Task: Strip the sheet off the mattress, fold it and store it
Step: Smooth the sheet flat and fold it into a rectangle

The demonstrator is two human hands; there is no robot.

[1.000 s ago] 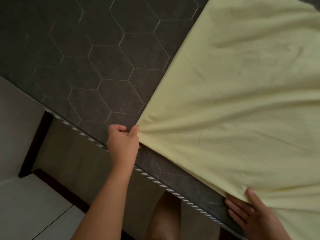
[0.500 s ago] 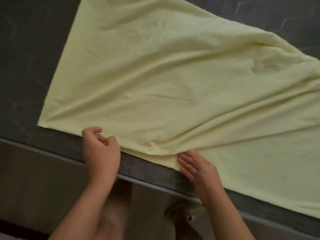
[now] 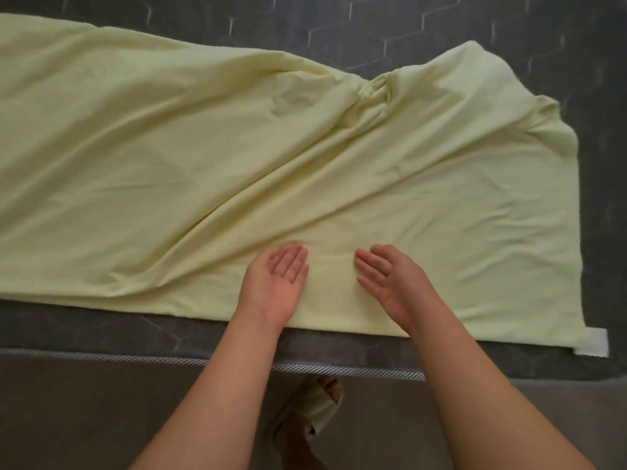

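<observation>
A pale yellow sheet [image 3: 210, 164] lies spread and wrinkled across the dark grey mattress [image 3: 441, 32] with its hexagon stitching. Its near edge runs along the mattress front, and a white tag [image 3: 592, 347] shows at its right corner. The far right part is bunched into folds. My left hand [image 3: 278, 283] and my right hand [image 3: 386, 283] lie side by side over the sheet near its front edge, fingers straight, palms turned toward each other, holding nothing.
The mattress front edge has striped piping [image 3: 135, 357] above its grey side panel [image 3: 84, 412]. Below, between my forearms, a foot in a light sandal [image 3: 319, 401] stands on the floor.
Both hands have let go of the sheet's edge and opened over it. The view has swung so the sheet now lies lengthwise across the mattress.
</observation>
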